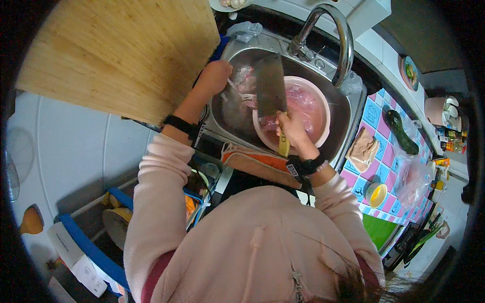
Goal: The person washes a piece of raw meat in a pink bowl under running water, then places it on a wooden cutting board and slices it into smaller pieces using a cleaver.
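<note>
My right hand (293, 130) grips the yellow handle (283, 146) of a cleaver. Its broad metal blade (270, 85) points away from me over the stainless steel sink (341, 113). Beneath and right of the blade, a pale pink basin (325, 110) holds pinkish water and what looks like clear plastic (301, 96). My left hand (219, 75) is closed at the sink's left rim, with a thin pale strip (230, 82) at its fingers. Beside it in the sink lie pieces that look like raw meat (246, 85), partly hidden by the blade.
A large wooden board (125, 57) stands left of the sink. The curved faucet (343, 41) arches over the far right rim. To the right, a patterned mat (388, 151) bears a folded cloth (363, 149), a dark green gourd (401, 132), a plastic bag (413, 178) and a small bowl (376, 195).
</note>
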`<state>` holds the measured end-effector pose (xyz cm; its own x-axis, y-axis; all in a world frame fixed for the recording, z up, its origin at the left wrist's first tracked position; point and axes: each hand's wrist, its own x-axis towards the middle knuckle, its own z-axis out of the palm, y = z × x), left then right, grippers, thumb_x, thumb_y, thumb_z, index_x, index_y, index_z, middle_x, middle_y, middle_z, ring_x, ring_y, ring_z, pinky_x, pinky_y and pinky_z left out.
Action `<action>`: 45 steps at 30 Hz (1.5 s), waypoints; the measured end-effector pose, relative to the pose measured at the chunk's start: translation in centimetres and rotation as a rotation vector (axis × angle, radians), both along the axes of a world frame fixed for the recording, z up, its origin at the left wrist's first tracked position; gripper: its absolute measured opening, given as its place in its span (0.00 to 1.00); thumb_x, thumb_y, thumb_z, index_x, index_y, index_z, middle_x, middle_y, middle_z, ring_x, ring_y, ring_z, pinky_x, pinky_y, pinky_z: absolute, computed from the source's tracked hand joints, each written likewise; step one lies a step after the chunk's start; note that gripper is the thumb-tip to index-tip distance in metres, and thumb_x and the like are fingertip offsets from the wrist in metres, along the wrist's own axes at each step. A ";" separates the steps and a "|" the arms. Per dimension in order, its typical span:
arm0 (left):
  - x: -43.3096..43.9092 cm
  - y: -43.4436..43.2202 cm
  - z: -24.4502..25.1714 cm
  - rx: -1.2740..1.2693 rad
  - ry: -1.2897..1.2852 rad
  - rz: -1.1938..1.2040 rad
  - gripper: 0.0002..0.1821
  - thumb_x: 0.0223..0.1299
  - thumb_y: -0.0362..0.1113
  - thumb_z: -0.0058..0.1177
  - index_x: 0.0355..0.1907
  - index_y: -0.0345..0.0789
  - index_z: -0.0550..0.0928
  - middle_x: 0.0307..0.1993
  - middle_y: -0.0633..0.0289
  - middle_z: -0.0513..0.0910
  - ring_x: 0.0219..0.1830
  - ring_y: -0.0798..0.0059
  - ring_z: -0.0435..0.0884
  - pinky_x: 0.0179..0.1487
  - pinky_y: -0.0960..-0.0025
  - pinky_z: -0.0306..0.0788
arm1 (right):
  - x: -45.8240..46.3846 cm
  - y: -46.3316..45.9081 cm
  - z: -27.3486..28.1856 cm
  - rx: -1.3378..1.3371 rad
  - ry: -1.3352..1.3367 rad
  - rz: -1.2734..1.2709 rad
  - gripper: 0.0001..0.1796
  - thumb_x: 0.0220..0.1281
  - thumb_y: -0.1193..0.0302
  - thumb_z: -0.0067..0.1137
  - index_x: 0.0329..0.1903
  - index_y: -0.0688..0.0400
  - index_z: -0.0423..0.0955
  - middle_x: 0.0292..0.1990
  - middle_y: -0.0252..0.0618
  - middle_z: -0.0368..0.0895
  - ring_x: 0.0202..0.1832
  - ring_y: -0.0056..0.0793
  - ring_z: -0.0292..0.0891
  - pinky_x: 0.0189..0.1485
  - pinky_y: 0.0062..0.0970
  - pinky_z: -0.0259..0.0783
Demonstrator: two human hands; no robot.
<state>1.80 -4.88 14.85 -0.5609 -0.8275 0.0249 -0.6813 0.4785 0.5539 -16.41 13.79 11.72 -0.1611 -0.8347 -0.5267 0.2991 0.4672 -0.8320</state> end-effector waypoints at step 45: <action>-0.1 -1.0 -6.4 -0.322 -0.556 -0.315 0.21 0.52 0.37 0.46 0.52 0.37 0.69 0.35 0.56 0.80 0.33 0.55 0.79 0.38 0.56 0.73 | -1.6 4.0 1.1 0.028 0.164 0.153 0.05 0.60 0.74 0.43 0.33 0.64 0.65 0.19 0.34 0.69 0.15 0.22 0.66 0.15 0.24 0.65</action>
